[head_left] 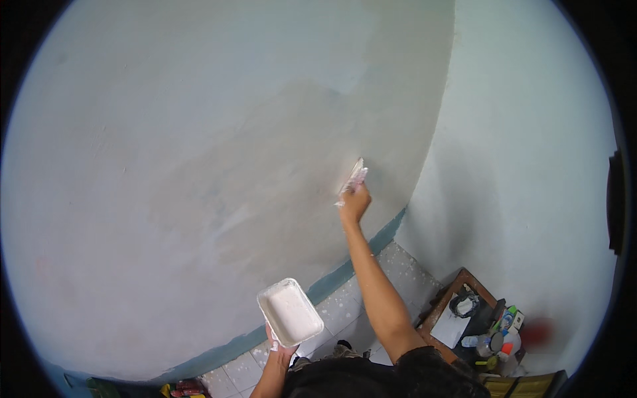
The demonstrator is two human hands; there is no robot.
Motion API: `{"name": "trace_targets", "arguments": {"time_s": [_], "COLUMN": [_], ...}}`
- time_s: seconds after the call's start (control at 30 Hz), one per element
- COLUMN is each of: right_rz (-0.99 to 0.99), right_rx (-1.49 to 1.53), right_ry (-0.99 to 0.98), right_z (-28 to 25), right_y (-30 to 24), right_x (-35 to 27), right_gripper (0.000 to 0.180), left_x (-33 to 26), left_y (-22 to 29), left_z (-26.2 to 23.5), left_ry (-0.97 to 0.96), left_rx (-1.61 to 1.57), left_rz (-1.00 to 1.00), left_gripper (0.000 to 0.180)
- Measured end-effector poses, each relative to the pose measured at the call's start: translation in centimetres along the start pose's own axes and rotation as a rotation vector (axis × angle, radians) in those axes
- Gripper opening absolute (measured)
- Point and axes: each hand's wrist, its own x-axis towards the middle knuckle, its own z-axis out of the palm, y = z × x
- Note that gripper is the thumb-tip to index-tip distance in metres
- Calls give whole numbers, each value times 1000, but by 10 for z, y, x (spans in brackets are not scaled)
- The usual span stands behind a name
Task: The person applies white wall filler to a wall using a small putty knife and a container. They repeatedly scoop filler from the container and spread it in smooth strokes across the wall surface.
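Observation:
My right hand point(356, 204) is closed around a flat scraper point(355, 175) smeared with white paste. Its blade edge lies at the painted wall point(166, 119), near the corner. Patches of damp-looking, darker grey coating spread over the wall to the left of the blade. Low in front of me, my left hand point(281, 353) supports a white rectangular tray point(270, 319) from beneath, its fingers partly hidden under it. Whitish paste coats the inside of the tray.
A second, pale wall point(524, 146) meets the first at the right. Below it, a small wooden table point(478, 282) carries jars, a black bag and other clutter. A teal band point(332, 282) edges the wall's foot above white-spotted floor tiles point(338, 312). Red and yellow items point(186, 388) lie lower left.

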Motion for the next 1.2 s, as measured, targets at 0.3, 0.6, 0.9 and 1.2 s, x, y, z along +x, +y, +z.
{"name": "trace_targets", "arguments": {"time_s": [0.3, 0.6, 0.9, 1.2], "right_rz": [-657, -473, 483, -53], "right_rx": [300, 152, 655, -218], "right_ry": [-672, -372, -548, -1012], "right_z": [30, -33, -90, -107], "right_y": [-86, -10, -12, -49], "right_x": [-245, -125, -115, -194], "right_gripper": [66, 53, 17, 22], "left_x": [19, 10, 2, 17], "left_y": [2, 1, 12, -6], "left_z": [-51, -23, 4, -2], "left_ry": [-190, -50, -213, -305], "left_rx": [-166, -53, -28, -69], "left_rz": [-79, -15, 13, -8], "left_gripper": [55, 52, 56, 56]}}
